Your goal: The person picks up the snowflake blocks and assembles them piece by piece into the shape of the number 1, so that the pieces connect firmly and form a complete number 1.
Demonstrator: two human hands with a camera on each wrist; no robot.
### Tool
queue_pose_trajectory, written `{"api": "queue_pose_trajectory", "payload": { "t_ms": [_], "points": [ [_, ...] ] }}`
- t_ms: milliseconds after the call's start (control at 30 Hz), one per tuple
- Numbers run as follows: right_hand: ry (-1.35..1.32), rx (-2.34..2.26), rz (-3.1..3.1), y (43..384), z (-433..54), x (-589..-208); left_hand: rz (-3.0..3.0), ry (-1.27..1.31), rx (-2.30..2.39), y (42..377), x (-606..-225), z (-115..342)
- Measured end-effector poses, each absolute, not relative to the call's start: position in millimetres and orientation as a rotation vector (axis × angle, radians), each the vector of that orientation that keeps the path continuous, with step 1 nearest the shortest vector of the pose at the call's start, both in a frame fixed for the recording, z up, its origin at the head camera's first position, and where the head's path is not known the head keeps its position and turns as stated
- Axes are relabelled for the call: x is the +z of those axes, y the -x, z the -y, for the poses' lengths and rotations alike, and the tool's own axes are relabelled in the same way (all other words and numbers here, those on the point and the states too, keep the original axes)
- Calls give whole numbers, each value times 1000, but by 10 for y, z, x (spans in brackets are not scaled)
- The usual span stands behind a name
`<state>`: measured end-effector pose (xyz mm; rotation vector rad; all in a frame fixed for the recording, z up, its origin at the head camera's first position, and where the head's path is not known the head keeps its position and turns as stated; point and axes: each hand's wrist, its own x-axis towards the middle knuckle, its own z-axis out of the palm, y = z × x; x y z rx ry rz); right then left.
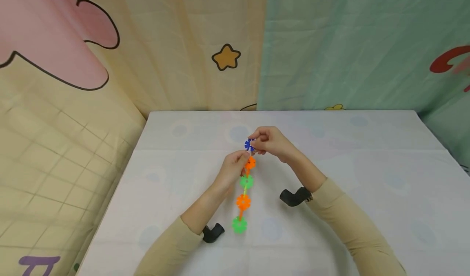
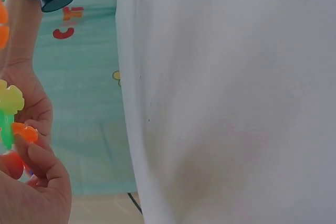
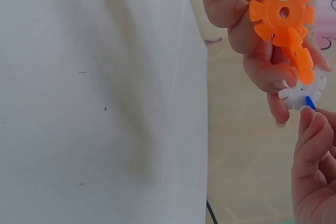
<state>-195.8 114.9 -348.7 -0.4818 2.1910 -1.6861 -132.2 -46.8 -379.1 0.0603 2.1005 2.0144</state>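
A chain of slotted snowflake discs hangs over the table between the two hands. My left hand [image 1: 231, 169] grips its upper part, the fingers around the orange disc [image 3: 284, 12] and beside the white disc [image 3: 302, 93]. Thumb and finger of my right hand [image 1: 273, 144] pinch the blue disc [image 1: 247, 145] at the chain's top end, where its edge meets the white disc. Further down come a green disc [image 1: 247, 182], a yellow-green one seen edge-on, another orange disc [image 1: 243, 202] and a green disc [image 1: 239, 225] at the bottom end. The left fingers partly hide the upper joints.
A white patterned cloth covers the table [image 1: 176, 198]. Black wrist camera mounts [image 1: 293, 197] stick out beside both sleeves. Behind the table hang printed curtains, yellow [image 1: 176, 47] on the left and green [image 1: 349, 47] on the right.
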Motion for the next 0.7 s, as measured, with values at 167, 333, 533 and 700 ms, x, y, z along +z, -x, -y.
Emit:
{"api": "queue_pose_trajectory", "payload": {
  "t_ms": [167,333,533,700],
  "points": [
    [432,-1722,-2145,1964,-1174,-3525,-2108,-75,2012,1340,-3787,463],
    [432,-1763,-2082,1953,-1200,-3578,-2091,-72,2032,1354,-3805,458],
    [386,-1787,-2080,1922,-1298,-3648,-2095,-55,2028,1381,-3799,459],
    [294,-1758,-2051,1803,-1372,-3728,-2101,-12,2049,1417,-3782,459]
  ]
}}
